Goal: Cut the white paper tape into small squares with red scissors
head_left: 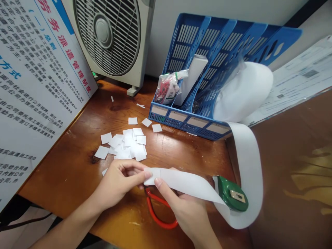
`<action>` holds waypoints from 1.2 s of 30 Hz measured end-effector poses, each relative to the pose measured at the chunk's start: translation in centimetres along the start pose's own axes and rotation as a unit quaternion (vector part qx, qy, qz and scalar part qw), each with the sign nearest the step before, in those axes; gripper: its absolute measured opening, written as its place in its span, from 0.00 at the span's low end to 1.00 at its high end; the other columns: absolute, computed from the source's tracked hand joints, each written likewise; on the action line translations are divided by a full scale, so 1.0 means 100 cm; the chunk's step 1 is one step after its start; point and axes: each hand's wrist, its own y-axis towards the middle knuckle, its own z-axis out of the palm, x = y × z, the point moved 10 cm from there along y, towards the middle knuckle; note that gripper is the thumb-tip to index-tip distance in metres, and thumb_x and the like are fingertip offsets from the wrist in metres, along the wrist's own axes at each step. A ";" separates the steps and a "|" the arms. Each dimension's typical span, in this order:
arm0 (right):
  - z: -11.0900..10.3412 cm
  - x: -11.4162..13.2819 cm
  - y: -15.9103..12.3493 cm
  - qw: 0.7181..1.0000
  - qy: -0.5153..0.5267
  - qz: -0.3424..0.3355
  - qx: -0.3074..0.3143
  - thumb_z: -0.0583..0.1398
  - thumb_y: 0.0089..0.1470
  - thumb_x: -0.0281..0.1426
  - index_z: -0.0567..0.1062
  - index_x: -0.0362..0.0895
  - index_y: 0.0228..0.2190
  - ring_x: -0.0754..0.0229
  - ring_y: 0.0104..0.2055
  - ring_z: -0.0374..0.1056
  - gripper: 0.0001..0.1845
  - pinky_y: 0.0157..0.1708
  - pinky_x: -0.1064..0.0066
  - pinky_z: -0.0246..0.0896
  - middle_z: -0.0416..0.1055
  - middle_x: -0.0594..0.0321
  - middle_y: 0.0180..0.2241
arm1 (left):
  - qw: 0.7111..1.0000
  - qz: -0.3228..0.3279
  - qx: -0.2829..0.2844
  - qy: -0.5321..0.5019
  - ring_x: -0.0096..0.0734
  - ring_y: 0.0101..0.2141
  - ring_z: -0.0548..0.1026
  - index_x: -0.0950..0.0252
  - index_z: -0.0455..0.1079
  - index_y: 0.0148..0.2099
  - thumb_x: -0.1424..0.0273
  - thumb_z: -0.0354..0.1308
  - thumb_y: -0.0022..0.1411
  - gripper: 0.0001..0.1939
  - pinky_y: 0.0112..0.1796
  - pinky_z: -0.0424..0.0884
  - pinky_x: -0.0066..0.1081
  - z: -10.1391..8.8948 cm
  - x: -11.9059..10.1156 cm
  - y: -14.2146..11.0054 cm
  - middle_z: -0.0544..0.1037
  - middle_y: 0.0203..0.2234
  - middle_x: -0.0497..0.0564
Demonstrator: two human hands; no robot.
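Both hands pinch the strip (189, 182): the left hand (112, 188) at its end, the right hand (188, 209) close by. It loops by the tape measure (228, 195) up to the rack (291, 35). That floppy loop might tug it crooked.

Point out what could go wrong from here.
The white strip held by the left hand and right hand loops around the green tape measure, so a tug might snag or shift it. The red handle lies partly beneath the hands and could get knocked. The loose paper squares may scatter if brushed, or if the fan blows; whether it is running, I can't tell.
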 end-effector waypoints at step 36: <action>0.017 0.005 -0.024 0.833 -0.518 -0.188 0.054 0.57 0.46 0.16 0.77 0.44 0.38 0.47 0.36 0.79 0.18 0.29 0.65 0.71 0.78 0.55 0.35 | 0.999 0.004 0.032 0.030 0.24 0.24 0.76 0.64 0.84 0.36 0.65 0.67 0.63 0.08 0.29 0.73 0.20 -0.016 -0.023 -0.005 0.82 0.23 0.49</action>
